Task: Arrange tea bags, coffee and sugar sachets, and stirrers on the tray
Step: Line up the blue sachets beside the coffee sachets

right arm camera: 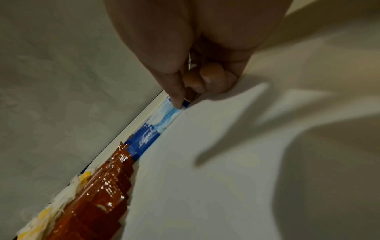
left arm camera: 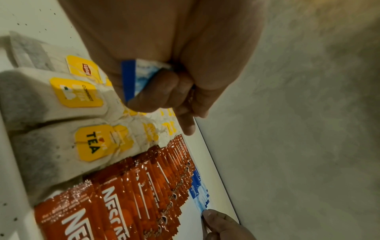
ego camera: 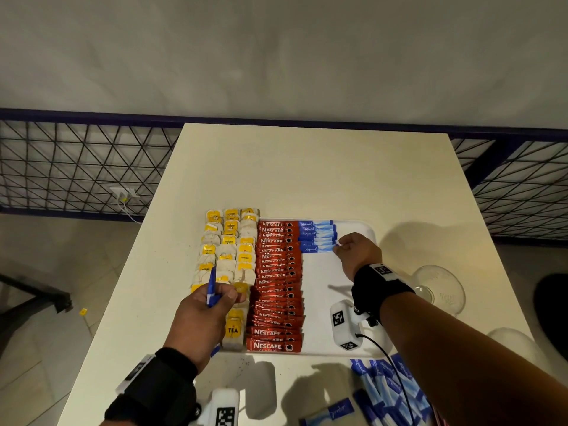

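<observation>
Starting at the left of the white rectangular tray (ego camera: 353, 224), paper tea bags with yellow tags (ego camera: 229, 250) lie in rows. Above their near end hovers the left hand (ego camera: 204, 318), its grip clenched round a narrow blue-and-white sweetener sachet (ego camera: 211, 287) that stands nearly upright out of the fist; the left wrist view shows the sachet's lower end pinched between curled fingers (left arm camera: 164, 91) and palm. Just beside the tea bags runs a long overlapping column of red Nescafe coffee sticks (ego camera: 276, 287), reaching from the far rim to the near rim. Touching the far end of that column, a short stack of blue sweetener sachets (ego camera: 316, 236) lies crosswise. The right hand (ego camera: 358, 253) meets the right-hand end of the nearest sachet in the stack, grasping its tip between thumb and fingertips (right arm camera: 179, 100). Right of that, the tray floor is bare white. Near the tray's right side, a clear glass (ego camera: 439, 287) lies on the cream surface (ego camera: 307, 167). At the near right edge, loose blue sachets (ego camera: 387, 392) sit in a heap.
</observation>
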Tool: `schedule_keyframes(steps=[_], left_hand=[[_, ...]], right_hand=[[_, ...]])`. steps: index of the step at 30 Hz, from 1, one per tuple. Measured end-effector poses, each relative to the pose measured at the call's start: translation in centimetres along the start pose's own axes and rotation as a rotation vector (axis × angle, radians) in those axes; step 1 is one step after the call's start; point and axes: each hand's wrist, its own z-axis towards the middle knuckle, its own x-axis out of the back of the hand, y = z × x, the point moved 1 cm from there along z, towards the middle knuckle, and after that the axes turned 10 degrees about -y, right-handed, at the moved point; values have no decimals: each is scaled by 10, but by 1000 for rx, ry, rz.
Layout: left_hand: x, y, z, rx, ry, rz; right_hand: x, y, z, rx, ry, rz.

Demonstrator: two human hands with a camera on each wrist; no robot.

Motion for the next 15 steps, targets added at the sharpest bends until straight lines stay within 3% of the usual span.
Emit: schedule_keyframes(steps=[6, 11, 13, 15], left_hand=[[-1, -1, 0, 16, -48, -50], [-8, 6, -6, 128, -307, -249], [-16, 10, -7, 156, -415, -190], [-27, 16, -8, 158, -519, -114]], right_hand=[[3, -1, -2, -9, 22, 26], [10, -18, -31, 117, 91, -22], [6, -33, -58, 235, -60, -26], [-3, -47, -87, 355, -352, -1]])
